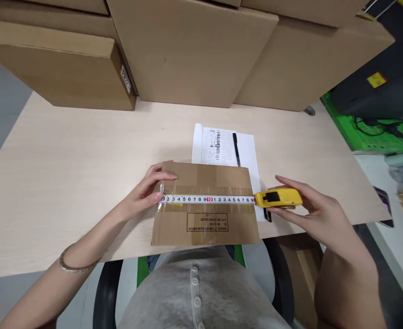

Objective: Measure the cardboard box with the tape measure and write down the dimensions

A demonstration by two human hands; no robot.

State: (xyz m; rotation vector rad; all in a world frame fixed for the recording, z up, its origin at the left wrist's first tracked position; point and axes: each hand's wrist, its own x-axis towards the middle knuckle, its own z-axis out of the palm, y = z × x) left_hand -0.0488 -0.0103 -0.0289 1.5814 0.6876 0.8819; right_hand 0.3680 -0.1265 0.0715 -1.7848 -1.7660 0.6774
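A small cardboard box point(204, 178) with clear tape and a printed black frame lies at the table's front edge. Across its top, from left to right, stretches the white blade of a tape measure point(279, 198) with a yellow case. My left hand point(146, 189) grips the box's left edge, its thumb pressing the blade's end there. The yellow case sits just past the box's right edge, held between the thumb and fingers of my right hand point(311, 208). Partly under the box are paper sheets point(251, 155), with a black pen point(236, 148) on them.
Large cardboard boxes point(188, 55) stand along the back of the table point(67, 155), one lower box point(81, 77) at the left. To the right are a green crate point(369, 137) with black cables and a phone point(384, 205). A chair armrest point(279, 274) is below.
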